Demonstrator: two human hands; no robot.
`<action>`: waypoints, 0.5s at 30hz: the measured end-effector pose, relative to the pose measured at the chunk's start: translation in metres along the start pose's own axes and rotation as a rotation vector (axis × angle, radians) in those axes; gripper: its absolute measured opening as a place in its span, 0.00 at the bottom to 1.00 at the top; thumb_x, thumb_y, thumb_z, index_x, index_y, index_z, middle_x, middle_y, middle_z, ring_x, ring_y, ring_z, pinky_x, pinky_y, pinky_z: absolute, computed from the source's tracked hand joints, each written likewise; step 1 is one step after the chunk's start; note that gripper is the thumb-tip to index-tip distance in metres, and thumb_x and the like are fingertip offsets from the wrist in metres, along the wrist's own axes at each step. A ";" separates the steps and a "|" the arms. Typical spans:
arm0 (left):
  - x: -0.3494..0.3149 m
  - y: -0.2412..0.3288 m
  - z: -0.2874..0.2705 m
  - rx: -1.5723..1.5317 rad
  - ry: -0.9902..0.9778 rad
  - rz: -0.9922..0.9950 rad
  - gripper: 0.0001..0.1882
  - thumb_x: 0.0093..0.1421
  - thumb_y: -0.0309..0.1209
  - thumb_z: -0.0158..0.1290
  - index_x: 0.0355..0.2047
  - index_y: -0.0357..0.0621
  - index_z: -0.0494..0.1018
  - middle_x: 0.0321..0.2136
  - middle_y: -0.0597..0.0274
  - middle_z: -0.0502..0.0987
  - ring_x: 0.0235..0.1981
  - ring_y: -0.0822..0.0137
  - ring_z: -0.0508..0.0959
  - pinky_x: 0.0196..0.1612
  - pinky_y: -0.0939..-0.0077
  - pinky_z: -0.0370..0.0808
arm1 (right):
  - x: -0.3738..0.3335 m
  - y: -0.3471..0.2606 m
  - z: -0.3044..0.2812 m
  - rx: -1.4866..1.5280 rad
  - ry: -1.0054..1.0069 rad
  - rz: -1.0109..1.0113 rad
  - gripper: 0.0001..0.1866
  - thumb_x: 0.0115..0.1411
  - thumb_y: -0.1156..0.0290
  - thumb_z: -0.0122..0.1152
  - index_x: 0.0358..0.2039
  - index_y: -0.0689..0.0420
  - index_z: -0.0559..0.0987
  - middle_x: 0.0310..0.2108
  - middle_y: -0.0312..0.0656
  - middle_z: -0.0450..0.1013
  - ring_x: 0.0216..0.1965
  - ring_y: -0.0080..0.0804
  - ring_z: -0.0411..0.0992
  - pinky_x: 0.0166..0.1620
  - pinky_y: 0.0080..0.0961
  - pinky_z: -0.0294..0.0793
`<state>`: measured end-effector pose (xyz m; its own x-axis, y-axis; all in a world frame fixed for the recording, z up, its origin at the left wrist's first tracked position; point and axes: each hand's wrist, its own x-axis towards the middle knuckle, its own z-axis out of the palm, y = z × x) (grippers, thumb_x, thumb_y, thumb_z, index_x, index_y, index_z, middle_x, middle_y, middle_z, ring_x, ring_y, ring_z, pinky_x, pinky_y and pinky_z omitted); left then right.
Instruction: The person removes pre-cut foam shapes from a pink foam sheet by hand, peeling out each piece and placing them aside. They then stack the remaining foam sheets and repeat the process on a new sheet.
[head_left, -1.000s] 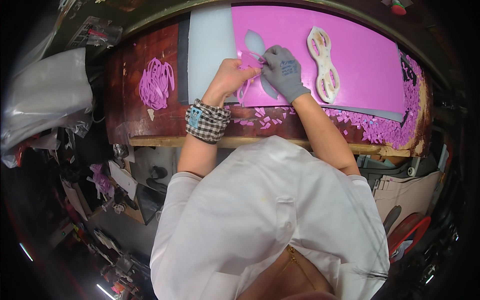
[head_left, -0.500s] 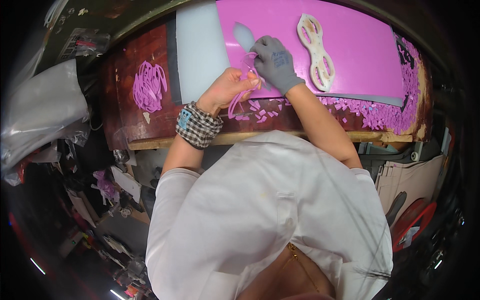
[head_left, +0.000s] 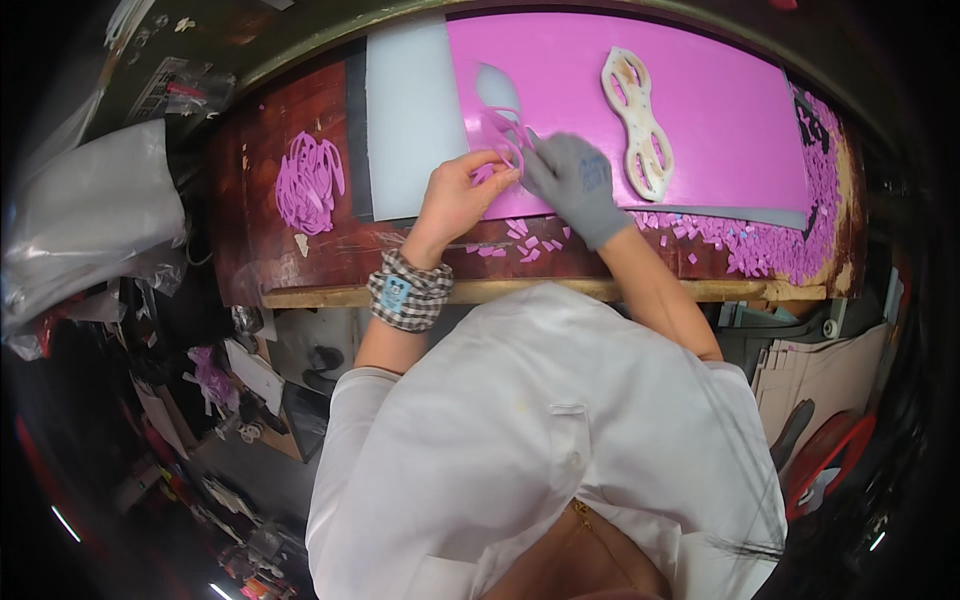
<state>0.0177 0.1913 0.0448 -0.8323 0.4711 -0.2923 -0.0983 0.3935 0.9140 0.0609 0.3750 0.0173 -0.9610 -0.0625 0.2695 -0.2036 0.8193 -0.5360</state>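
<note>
Between the fingers of my bare left hand [head_left: 465,200] is a thin pink looped cut-out [head_left: 514,154], its outline curving up above the fingertips. My right hand [head_left: 578,185], in a grey work glove, is closed at the right side of the same piece; its fingers are somewhat blurred. Under both hands lies a large pink sheet [head_left: 560,60], with a leaf-shaped opening [head_left: 497,88] showing pale grey beneath. A cream cutting die [head_left: 622,105] with several openings rests on the sheet, just right of my gloved hand.
A pile of pink loops [head_left: 310,185] sits on the red-brown table [head_left: 235,215] at the left. Small pink scraps [head_left: 770,250] are scattered along the near and right edges. A pale grey sheet [head_left: 405,120] lies left of the pink one. Plastic bags [head_left: 90,220] hang at far left.
My gloved hand has moved down and slightly right, away from the leaf-shaped opening. My left hand has turned, its fingers now pointing right, and the pink loop now stands above the fingertips.
</note>
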 end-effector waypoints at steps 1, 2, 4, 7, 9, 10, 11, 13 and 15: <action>0.000 -0.002 0.002 0.033 0.022 -0.025 0.11 0.63 0.33 0.54 0.35 0.35 0.77 0.24 0.68 0.76 0.27 0.83 0.72 0.30 0.87 0.69 | -0.010 -0.008 -0.002 0.059 0.000 -0.016 0.06 0.55 0.67 0.57 0.31 0.54 0.77 0.24 0.41 0.70 0.29 0.41 0.71 0.29 0.38 0.70; 0.000 -0.002 0.007 -0.198 0.051 0.051 0.14 0.62 0.36 0.55 0.32 0.34 0.78 0.25 0.65 0.80 0.26 0.81 0.72 0.28 0.85 0.70 | -0.019 -0.015 -0.004 0.125 0.011 -0.038 0.06 0.56 0.67 0.57 0.31 0.54 0.76 0.23 0.42 0.70 0.27 0.42 0.71 0.28 0.38 0.69; 0.001 -0.004 0.012 -0.371 -0.062 -0.120 0.14 0.62 0.36 0.55 0.33 0.34 0.78 0.26 0.66 0.79 0.25 0.82 0.72 0.26 0.86 0.69 | -0.029 -0.024 -0.004 0.200 0.016 -0.057 0.05 0.57 0.68 0.57 0.30 0.55 0.75 0.21 0.43 0.69 0.25 0.43 0.71 0.26 0.39 0.69; 0.001 -0.007 0.019 -0.639 -0.136 -0.254 0.14 0.62 0.37 0.55 0.34 0.35 0.77 0.25 0.68 0.78 0.22 0.82 0.71 0.23 0.87 0.67 | -0.034 -0.030 -0.007 0.214 -0.011 -0.062 0.05 0.57 0.68 0.57 0.28 0.55 0.74 0.20 0.44 0.69 0.24 0.43 0.71 0.26 0.38 0.69; 0.000 -0.011 0.021 -0.835 -0.138 -0.282 0.14 0.63 0.37 0.54 0.36 0.36 0.76 0.25 0.68 0.77 0.20 0.82 0.71 0.21 0.87 0.67 | -0.031 -0.029 -0.015 0.217 -0.039 -0.081 0.05 0.56 0.68 0.58 0.29 0.56 0.75 0.20 0.44 0.69 0.24 0.41 0.71 0.27 0.37 0.69; -0.001 -0.013 0.021 -0.952 -0.141 -0.274 0.14 0.63 0.37 0.54 0.36 0.36 0.76 0.24 0.68 0.76 0.19 0.82 0.71 0.21 0.87 0.66 | -0.029 -0.029 -0.021 0.240 -0.047 -0.036 0.05 0.55 0.68 0.58 0.31 0.55 0.76 0.22 0.43 0.70 0.25 0.41 0.72 0.27 0.36 0.70; -0.001 -0.016 0.020 -1.043 -0.068 -0.284 0.14 0.63 0.37 0.54 0.37 0.36 0.76 0.24 0.69 0.75 0.19 0.81 0.70 0.20 0.87 0.66 | -0.027 -0.027 -0.026 0.265 -0.056 0.021 0.06 0.54 0.68 0.59 0.32 0.54 0.77 0.24 0.42 0.71 0.25 0.40 0.72 0.28 0.36 0.70; -0.005 -0.019 0.022 -0.895 -0.047 -0.300 0.14 0.64 0.38 0.53 0.36 0.37 0.75 0.22 0.69 0.74 0.18 0.81 0.69 0.20 0.87 0.65 | -0.017 -0.021 -0.035 0.188 0.029 -0.022 0.09 0.51 0.68 0.61 0.35 0.53 0.77 0.28 0.41 0.72 0.29 0.39 0.73 0.30 0.35 0.71; -0.007 -0.020 0.024 -0.835 -0.011 -0.300 0.14 0.64 0.39 0.52 0.35 0.38 0.75 0.21 0.69 0.73 0.17 0.81 0.68 0.19 0.87 0.64 | 0.006 -0.006 -0.033 -0.012 0.214 -0.205 0.14 0.48 0.67 0.63 0.38 0.50 0.78 0.33 0.39 0.73 0.34 0.38 0.73 0.34 0.36 0.71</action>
<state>0.0380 0.1992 0.0222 -0.7026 0.4503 -0.5510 -0.6810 -0.2008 0.7042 0.0622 0.3885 0.0488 -0.8382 -0.1069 0.5348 -0.3861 0.8090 -0.4433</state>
